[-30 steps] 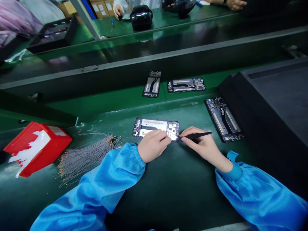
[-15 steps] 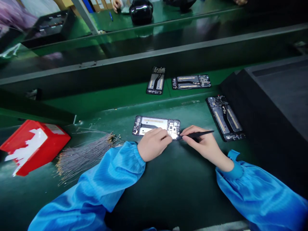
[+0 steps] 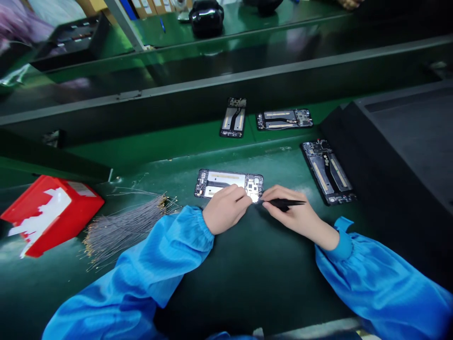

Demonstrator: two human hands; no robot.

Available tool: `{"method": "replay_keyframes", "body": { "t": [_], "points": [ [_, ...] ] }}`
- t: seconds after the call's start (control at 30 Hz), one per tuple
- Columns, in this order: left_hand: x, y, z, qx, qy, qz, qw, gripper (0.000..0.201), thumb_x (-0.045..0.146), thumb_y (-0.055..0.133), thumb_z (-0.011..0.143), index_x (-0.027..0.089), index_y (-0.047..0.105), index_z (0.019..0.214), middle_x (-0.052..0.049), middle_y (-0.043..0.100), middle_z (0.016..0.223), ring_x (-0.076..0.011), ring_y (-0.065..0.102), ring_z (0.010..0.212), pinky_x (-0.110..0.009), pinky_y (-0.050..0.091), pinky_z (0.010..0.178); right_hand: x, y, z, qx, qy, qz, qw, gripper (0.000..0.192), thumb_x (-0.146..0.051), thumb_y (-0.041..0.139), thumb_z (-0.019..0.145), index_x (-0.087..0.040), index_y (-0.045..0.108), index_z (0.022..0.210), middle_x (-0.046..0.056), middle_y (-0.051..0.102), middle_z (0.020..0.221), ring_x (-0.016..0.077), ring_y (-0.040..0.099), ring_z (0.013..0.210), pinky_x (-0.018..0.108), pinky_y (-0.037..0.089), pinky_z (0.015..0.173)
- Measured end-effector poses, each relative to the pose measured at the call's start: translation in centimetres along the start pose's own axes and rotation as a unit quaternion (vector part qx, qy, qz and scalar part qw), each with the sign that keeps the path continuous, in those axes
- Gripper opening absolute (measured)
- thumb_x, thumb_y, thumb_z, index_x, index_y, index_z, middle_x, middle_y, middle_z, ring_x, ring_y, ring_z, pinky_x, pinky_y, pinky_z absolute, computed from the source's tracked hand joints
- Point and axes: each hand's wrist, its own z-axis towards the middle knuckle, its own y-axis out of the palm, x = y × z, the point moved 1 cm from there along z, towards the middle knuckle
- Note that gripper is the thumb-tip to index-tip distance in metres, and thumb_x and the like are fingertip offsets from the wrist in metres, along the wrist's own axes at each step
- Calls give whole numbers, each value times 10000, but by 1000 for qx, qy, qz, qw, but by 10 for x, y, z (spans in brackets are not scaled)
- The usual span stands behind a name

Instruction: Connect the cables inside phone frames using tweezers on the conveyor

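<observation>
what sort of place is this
Probably an electronics assembly or repair workshop, judging by rectangular black phone bodies with exposed circuit boards, a bundle of thin grey wires, and a slim black tool in the right hand.

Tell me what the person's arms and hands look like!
The left sleeve and the right sleeve are shiny, bright blue and baggy, gathered at the wrists. A little blue flap sticks up by the right wrist. The left hand and right hand wear no gloves.
</observation>
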Motion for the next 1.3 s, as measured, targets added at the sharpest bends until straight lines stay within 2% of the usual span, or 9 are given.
{"method": "replay_keyframes", "body": {
  "t": [0.07,0.13,0.23,0.33,0.57,0.7,0.93,1.1,1.3],
  "points": [
    [-1,1,2,-2,-21,-21,1000,240,196,344,883,159,561,788,-39,516,756,-154,455,729,-265,401,660,1,-5,8,14,-3,10,1000,119,-155,472,807,-225,564,834,47,604,921,184,570,879,352,476,775],
    [-3,2,4,4,-41,-35,999,234,204,345,884,153,551,785,-41,510,757,-154,464,738,-266,413,671,2,-10,19,14,-14,-14,1000,232,-121,431,799,-240,571,940,54,561,1071,199,532,1001,381,447,859],
    [-3,3,7,16,-55,-52,997,221,198,350,879,150,542,781,-39,506,755,-149,474,732,-261,425,668,7,-10,33,-50,-11,-105,993,483,-146,496,740,-256,448,1208,79,456,1193,238,463,1095,412,421,901],
    [-3,5,8,21,-62,-56,996,208,189,362,872,149,546,786,-38,506,750,-150,478,729,-259,430,661,12,-4,39,-112,-1,-163,980,698,-202,578,684,-224,298,1323,105,425,1171,265,462,1065,423,435,877],
    [-3,6,5,35,-62,-72,995,209,193,376,869,146,576,836,-43,510,751,-150,482,734,-261,434,654,13,0,35,-131,4,-158,979,696,-186,556,698,-251,255,1322,93,413,1149,264,459,1058,426,437,868],
    [-1,2,-3,20,-26,-119,992,231,175,370,866,165,590,937,-41,522,767,-142,490,746,-260,432,664,11,-1,36,-132,15,-147,980,689,-176,549,701,-254,247,1316,90,407,1158,263,451,1074,424,437,872],
    [0,0,-8,22,-3,-132,991,227,160,384,860,157,596,941,-44,536,771,-139,475,728,-264,418,654,11,-2,36,-138,36,-142,979,687,-178,556,696,-244,253,1309,88,396,1169,260,448,1082,409,440,877],
    [1,0,-7,18,15,-107,994,220,144,389,849,143,594,929,-53,540,774,-150,465,728,-270,414,645,9,0,42,-148,54,-162,974,712,-174,568,650,-229,276,1297,94,393,1148,271,460,1051,413,439,868],
    [3,-3,-3,19,36,-53,998,222,152,387,847,142,601,906,-49,551,775,-155,449,711,-272,403,631,4,4,51,-192,103,-197,956,751,-173,582,598,-151,299,1293,133,381,1114,294,476,983,445,431,848]
  ]
}}
